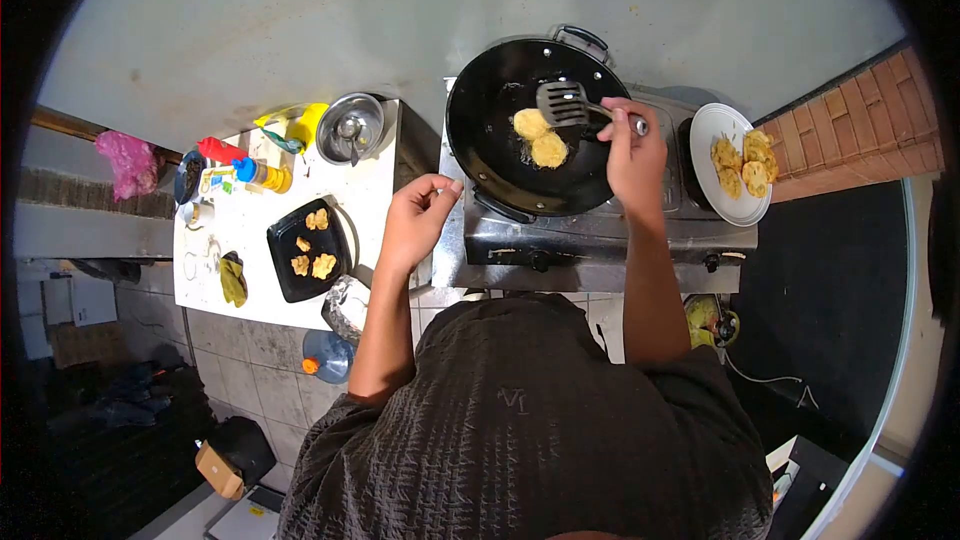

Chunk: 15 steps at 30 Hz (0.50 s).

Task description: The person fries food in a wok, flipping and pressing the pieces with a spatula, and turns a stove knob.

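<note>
My right hand (638, 155) is closed round the handle of a metal slotted spatula (562, 103). The spatula's head is over a black wok (500, 65) on the stove. Two round golden fritters (540, 137) lie side by side in the wok, in a little bubbling oil, just left of and below the spatula head. My left hand (420, 215) is beside the wok's lower left rim, its fingers curled in with the thumb against them. Nothing shows in that hand.
Right of the stove (600, 240), a white plate (707, 125) holds several fried pieces. On the white table (240, 280) at left are a black tray (285, 278) with fried pieces, a steel bowl (372, 110), sauce bottles (262, 175) and a cloth (233, 280). A water jug (330, 355) stands below.
</note>
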{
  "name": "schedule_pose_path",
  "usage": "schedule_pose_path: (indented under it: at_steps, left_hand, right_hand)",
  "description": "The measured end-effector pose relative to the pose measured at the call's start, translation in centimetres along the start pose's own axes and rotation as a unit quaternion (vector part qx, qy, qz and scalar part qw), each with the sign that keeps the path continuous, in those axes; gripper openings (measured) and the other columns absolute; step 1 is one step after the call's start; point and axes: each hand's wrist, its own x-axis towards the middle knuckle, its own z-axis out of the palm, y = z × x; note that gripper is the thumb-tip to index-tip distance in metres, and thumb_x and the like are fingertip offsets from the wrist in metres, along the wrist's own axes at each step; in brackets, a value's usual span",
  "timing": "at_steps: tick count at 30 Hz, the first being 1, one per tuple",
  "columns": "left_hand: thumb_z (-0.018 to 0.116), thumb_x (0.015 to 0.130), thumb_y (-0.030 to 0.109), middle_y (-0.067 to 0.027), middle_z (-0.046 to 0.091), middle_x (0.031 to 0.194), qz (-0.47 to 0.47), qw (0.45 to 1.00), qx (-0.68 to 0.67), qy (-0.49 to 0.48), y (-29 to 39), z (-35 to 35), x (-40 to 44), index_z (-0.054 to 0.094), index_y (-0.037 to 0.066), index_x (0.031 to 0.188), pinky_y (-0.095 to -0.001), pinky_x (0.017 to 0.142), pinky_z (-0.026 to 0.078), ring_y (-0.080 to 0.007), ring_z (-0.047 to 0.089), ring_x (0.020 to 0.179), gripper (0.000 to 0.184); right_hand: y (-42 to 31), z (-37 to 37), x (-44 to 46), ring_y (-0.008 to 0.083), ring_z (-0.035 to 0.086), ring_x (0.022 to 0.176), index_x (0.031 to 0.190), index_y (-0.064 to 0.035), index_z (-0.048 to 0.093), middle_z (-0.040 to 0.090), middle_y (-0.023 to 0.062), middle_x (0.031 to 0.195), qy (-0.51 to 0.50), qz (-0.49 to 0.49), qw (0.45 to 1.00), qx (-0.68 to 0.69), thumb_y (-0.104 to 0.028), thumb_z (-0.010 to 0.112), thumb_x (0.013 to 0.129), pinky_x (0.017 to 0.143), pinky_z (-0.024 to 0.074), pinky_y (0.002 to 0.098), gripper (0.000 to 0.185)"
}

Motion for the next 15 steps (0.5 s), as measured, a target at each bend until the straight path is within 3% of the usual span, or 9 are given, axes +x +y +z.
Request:
schedule_pose_path:
  at_steps: [3, 7, 9, 12, 13, 15]
  left_hand:
    - [0.064, 0.095, 0.015, 0.0083, 0.056, 0.074, 0.0, 1.0, -0.001, -0.005, 0.1, 0.0, 0.0, 0.068, 0.002, 0.091, -0.019, 0.059, 0.034, -0.0006, 0.043, 0.066, 0.014]
    - [0.064, 0.095, 0.015, 0.0084, 0.056, 0.073, 0.007, 1.0, 0.002, 0.004, 0.2, -0.3, -0.1, 0.067, 0.002, 0.091, -0.0189, 0.059, 0.033, -0.0005, 0.043, 0.066, 0.014]
    - [0.066, 0.093, 0.019, 0.01, 0.042, 0.06, 0.027, 0.999, -0.013, 0.022, 0.1, -0.3, -0.1, 0.068, 0.002, 0.087, -0.0217, 0.05, 0.027, -0.0011, 0.033, 0.055, 0.018]
    - [0.066, 0.093, 0.019, 0.01, 0.041, 0.06, 0.035, 0.999, -0.029, 0.023, -0.2, -0.2, 0.0, 0.068, 0.002, 0.087, -0.022, 0.05, 0.027, -0.0012, 0.033, 0.055, 0.018]
    - [0.066, 0.093, 0.019, 0.01, 0.041, 0.06, 0.036, 0.999, -0.029, 0.022, -0.1, -0.2, 0.0, 0.068, 0.002, 0.087, -0.022, 0.05, 0.027, -0.0012, 0.033, 0.055, 0.018]
    - [0.065, 0.094, 0.017, 0.0078, 0.057, 0.074, 0.004, 1.0, -0.002, 0.008, 0.3, -0.4, -0.1, 0.066, 0.001, 0.09, -0.0196, 0.061, 0.035, -0.0015, 0.044, 0.068, 0.016]
  right_hand:
    - [1.4, 1.6, 0.2, 0.0102, 0.06, 0.063, 0.1, -0.0019, 0.061, 0.067, 0.0049, 0.087, -0.025, -0.015, 0.999, 0.032, -0.012, 0.053, 0.099, 0.061, 0.0482, 0.025, 0.013]
    - [1.5, 1.1, -0.1, 0.0106, 0.06, 0.062, 0.101, -0.0013, 0.059, 0.068, 0.0058, 0.091, -0.061, -0.008, 0.997, -0.049, -0.012, 0.053, 0.099, 0.06, 0.0496, 0.0258, 0.013]
    - [1.4, 1.1, -0.2, 0.0104, 0.06, 0.062, 0.101, -0.0016, 0.06, 0.068, 0.0056, 0.09, -0.055, 0.007, 0.997, -0.048, -0.012, 0.053, 0.099, 0.061, 0.0496, 0.0259, 0.013]
    - [1.7, 1.7, -0.1, 0.0103, 0.059, 0.063, 0.101, -0.002, 0.06, 0.068, 0.0058, 0.09, -0.039, -0.025, 0.999, -0.004, -0.012, 0.053, 0.099, 0.06, 0.0487, 0.0258, 0.012]
    - [1.6, 1.5, -0.1, 0.0103, 0.059, 0.063, 0.101, -0.002, 0.06, 0.068, 0.0058, 0.09, -0.038, -0.025, 0.999, -0.005, -0.012, 0.053, 0.099, 0.06, 0.0487, 0.0258, 0.012]
    - [1.1, 1.0, -0.2, 0.0076, 0.057, 0.067, 0.103, 0.0001, 0.054, 0.067, 0.0083, 0.105, -0.094, 0.013, 0.994, -0.049, -0.009, 0.05, 0.1, 0.064, 0.0485, 0.0226, 0.01]
